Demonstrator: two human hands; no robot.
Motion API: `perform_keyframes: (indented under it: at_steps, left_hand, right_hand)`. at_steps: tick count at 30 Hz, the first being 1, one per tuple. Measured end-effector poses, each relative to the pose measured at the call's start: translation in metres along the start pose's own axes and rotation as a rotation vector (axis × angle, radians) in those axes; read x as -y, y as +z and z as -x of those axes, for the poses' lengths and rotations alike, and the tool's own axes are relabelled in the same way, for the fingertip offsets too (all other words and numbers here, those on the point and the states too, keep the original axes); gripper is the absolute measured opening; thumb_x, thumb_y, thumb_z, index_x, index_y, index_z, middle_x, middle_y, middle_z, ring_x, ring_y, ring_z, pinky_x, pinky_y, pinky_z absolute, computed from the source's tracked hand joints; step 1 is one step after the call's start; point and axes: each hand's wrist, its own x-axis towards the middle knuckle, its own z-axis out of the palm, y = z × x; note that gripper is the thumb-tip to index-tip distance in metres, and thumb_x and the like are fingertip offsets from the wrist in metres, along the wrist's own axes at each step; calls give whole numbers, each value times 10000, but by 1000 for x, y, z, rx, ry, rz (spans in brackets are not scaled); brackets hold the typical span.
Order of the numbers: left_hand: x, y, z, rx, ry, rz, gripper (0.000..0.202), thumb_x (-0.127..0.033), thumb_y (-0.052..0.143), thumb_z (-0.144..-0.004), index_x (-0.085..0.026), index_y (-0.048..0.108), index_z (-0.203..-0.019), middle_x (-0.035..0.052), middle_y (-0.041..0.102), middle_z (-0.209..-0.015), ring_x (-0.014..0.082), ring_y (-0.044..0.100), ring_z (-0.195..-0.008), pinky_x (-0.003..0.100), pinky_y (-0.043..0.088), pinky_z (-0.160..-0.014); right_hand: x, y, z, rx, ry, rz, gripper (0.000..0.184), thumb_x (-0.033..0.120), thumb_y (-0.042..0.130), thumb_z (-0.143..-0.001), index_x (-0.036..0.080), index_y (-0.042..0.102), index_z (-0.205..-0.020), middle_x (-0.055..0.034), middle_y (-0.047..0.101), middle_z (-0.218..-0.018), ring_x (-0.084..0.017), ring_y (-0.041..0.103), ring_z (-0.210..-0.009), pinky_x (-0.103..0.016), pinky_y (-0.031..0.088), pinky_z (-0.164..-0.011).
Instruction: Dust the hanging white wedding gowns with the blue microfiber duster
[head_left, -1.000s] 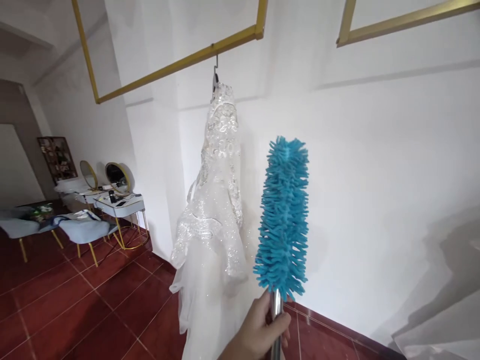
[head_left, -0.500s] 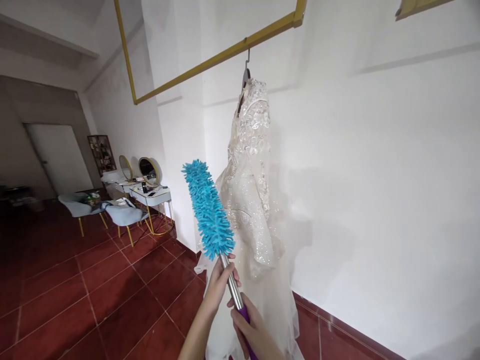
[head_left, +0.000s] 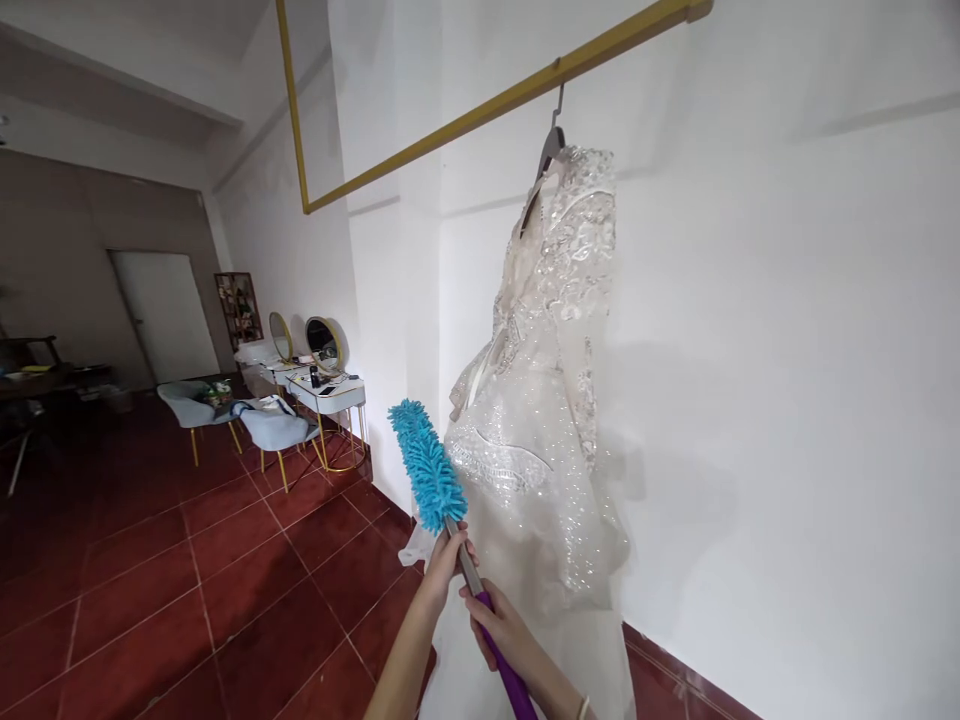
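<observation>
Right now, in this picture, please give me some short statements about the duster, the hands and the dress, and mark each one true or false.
1. Both hands hold the duster. True: the left hand grips the metal shaft just under the blue head, the right hand the purple handle.
2. The dress lies on a chair. False: it hangs on a hanger from the gold rail.
3. The duster head is pink. False: it is blue.
4. The floor has dark red tiles. True.
</observation>
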Motion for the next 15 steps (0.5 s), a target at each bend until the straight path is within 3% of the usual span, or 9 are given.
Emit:
perform_keyframes:
  at_steps: [8, 15]
  left_hand:
    - [9, -53, -57, 45, -173, 51, 498, -363, 588, -628, -194, 416, -1064, -99, 522, -563, 88, 551, -518, 221, 425, -543]
    - [46, -87, -81, 85, -314, 21, 432, -367, 576, -617, -186, 452, -988, -95, 528, -561, 80, 530, -506, 203, 367, -506]
  right_hand:
    - [-38, 31, -69, -72, -5, -121, 687, 651, 580, -623, 130, 401, -1033, 142, 431, -448, -20, 325, -236, -153, 215, -257]
    - [-73, 48, -99, -177, 103, -196, 687, 653, 586, -597, 121, 405, -993, 129, 450, -449, -15, 331, -237, -134, 238, -245]
